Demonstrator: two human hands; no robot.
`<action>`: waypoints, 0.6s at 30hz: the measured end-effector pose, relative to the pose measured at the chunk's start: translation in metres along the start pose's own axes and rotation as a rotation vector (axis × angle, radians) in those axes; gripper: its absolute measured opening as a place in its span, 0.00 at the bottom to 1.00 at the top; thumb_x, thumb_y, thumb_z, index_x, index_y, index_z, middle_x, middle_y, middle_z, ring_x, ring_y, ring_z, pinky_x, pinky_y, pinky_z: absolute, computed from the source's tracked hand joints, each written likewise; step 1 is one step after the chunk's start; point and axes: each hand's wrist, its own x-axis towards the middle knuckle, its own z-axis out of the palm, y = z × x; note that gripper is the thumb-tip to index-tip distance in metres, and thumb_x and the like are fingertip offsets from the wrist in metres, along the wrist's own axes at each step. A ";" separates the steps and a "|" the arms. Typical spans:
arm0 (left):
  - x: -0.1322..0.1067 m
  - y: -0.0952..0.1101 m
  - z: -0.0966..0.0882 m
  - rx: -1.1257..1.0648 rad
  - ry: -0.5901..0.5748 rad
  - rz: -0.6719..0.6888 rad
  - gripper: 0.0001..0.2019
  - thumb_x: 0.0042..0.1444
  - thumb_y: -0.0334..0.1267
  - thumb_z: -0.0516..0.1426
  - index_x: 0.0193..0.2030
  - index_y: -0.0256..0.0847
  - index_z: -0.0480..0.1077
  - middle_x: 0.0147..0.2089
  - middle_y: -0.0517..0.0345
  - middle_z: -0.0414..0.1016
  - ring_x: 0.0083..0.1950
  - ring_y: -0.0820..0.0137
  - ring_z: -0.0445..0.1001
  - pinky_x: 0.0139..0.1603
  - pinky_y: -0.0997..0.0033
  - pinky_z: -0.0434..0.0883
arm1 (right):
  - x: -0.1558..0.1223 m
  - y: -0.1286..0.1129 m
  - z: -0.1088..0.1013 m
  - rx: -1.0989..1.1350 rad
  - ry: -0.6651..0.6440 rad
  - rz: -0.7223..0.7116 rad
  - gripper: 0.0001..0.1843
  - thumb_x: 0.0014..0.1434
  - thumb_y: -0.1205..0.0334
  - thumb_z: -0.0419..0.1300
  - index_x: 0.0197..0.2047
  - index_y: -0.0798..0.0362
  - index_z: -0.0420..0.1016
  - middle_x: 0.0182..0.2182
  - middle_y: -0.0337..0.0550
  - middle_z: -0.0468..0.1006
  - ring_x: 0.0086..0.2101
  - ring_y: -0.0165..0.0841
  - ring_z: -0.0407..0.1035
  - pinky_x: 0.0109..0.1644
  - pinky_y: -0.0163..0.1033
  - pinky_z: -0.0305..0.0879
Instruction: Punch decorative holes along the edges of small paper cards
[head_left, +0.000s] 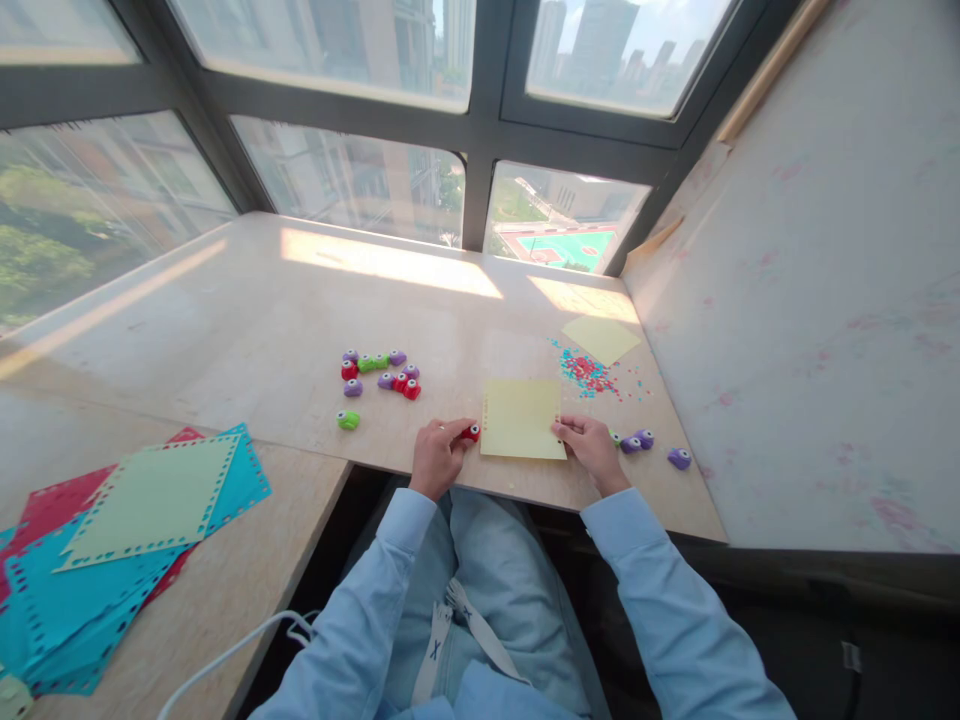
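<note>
A pale yellow sheet of paper (521,418) lies at the table's front edge, with small punched holes along its left and right sides. My left hand (439,455) is closed on a small red craft punch (471,432) at the sheet's lower left edge. On the opposite side my right hand (592,448) pinches the sheet's right edge between thumb and fingers. Just right of that hand sit purple punches (637,440) and a green one (615,439), partly hidden by the hand. Another purple punch (679,458) stands farther right.
Several red, green and purple punches (373,362) are grouped left of the sheet, with a green punch (347,420) nearer me. Red and blue paper bits (589,372) lie beside another yellow sheet (602,340). Punched coloured sheets (150,490) overlap at left. A wall (810,350) bounds the right.
</note>
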 end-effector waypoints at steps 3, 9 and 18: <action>0.000 -0.001 0.000 -0.004 -0.006 0.016 0.18 0.52 0.27 0.59 0.48 0.48 0.77 0.47 0.58 0.81 0.45 0.62 0.76 0.50 0.59 0.73 | 0.005 0.003 0.000 -0.011 -0.012 -0.041 0.24 0.39 0.49 0.70 0.38 0.57 0.81 0.35 0.48 0.84 0.33 0.40 0.77 0.33 0.40 0.72; 0.000 -0.003 0.000 -0.019 0.004 -0.018 0.22 0.53 0.33 0.61 0.56 0.43 0.71 0.50 0.53 0.79 0.46 0.61 0.76 0.51 0.55 0.72 | 0.016 0.006 0.001 -0.034 -0.030 -0.095 0.25 0.41 0.48 0.70 0.38 0.57 0.81 0.36 0.49 0.84 0.35 0.40 0.77 0.37 0.42 0.73; 0.000 -0.007 -0.004 -0.139 -0.007 0.080 0.14 0.56 0.31 0.57 0.48 0.43 0.76 0.49 0.52 0.79 0.50 0.63 0.76 0.53 0.59 0.74 | 0.026 0.005 0.002 -0.017 -0.096 -0.125 0.21 0.43 0.50 0.68 0.37 0.55 0.81 0.36 0.48 0.84 0.36 0.40 0.77 0.40 0.42 0.73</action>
